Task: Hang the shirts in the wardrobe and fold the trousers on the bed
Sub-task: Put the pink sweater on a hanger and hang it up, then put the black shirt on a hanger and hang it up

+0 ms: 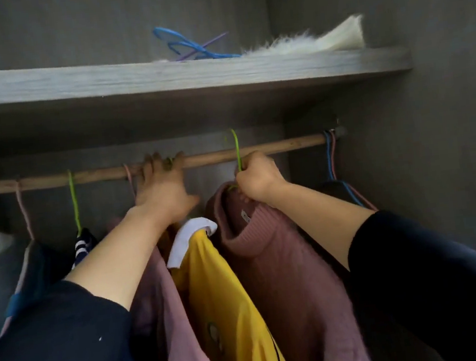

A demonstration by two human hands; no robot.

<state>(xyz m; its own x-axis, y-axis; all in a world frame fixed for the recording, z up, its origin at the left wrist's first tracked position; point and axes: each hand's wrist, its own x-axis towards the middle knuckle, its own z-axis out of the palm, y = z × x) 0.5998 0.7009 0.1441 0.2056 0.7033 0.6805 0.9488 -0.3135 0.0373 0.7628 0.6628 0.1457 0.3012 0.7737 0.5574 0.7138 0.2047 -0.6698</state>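
Grey wood-grain panels line the wardrobe (96, 18), with a thick shelf (161, 76) running across its upper part and a wooden rail (286, 144) below it. Several garments hang from the rail. A dusty-pink ribbed jumper (283, 263) is the nearest on the right, a yellow shirt (221, 285) with a white collar is just beside it, and a mauve shirt (169, 320) is to the left of that.

The left hand (162, 185) reaches up with its fingers curled over the rail, between the hung clothes. The right hand (257, 175) is clamped on the neck of a green hanger (237, 148) that carries the jumper. The hanger's hook stands above rail height, and I cannot tell whether it is over the rail yet. On the shelf lie a blue hanger (184, 44), a purple hanger (210, 43) and something white and fluffy (319, 39).

The step in hand looks like hanging the jumper in the gap right of the yellow shirt. The next move likely calls for settling the hook fully onto the rail and then letting go. The left hand can meanwhile keep the neighbouring hangers aside. No trousers or bed are in view.
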